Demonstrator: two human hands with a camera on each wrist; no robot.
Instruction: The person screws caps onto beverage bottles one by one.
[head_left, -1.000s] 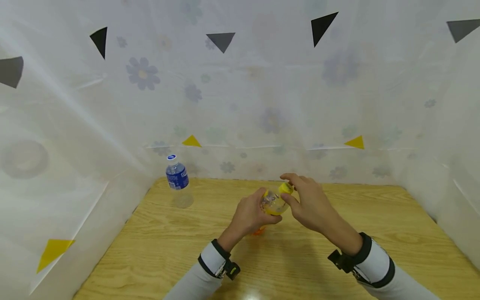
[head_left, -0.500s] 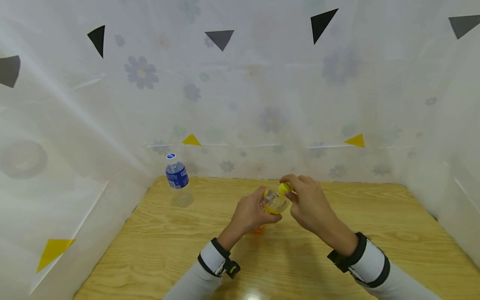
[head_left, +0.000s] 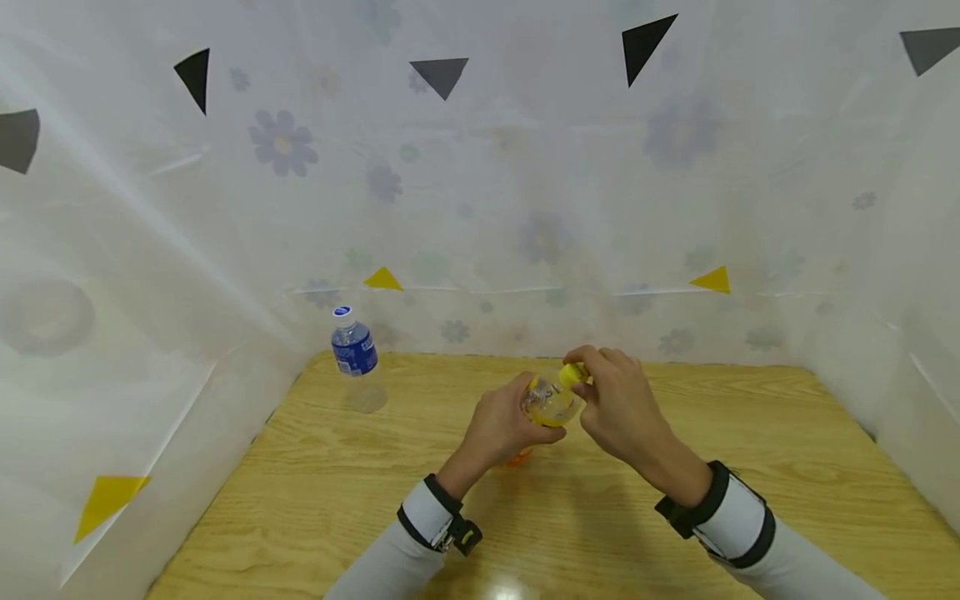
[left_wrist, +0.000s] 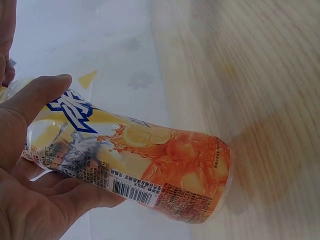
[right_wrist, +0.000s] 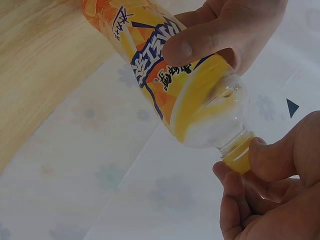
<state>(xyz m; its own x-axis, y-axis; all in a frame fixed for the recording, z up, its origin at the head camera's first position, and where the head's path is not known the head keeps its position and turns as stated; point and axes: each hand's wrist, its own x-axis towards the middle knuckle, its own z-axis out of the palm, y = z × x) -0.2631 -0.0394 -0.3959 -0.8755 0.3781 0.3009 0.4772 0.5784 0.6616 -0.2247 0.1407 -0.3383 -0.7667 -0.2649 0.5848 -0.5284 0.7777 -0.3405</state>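
Observation:
My left hand (head_left: 504,425) grips the upper body of a plastic drink bottle (left_wrist: 165,160) with an orange and yellow label showing lemon slices and ice. The bottle is tilted, its base low over the table and its neck toward the right hand. Thumb and fingers of my right hand (head_left: 621,410) pinch the yellow cap (right_wrist: 238,156) at the bottle's neck. In the right wrist view the cap sits at the neck's end, with clear bare plastic between it and the label. The bottle's upper part looks see-through.
A clear bottle with a blue label (head_left: 354,350) and white cap stands upright at the table's back left. The wood-grain table (head_left: 300,500) is bounded by a pale flowered sheet (head_left: 480,208) at the back and sides, with black, grey and yellow triangles on it.
My right hand's fingers have curled in closer around the yellow cap, and the wrist has turned slightly. The left hand and the bottle have hardly moved.

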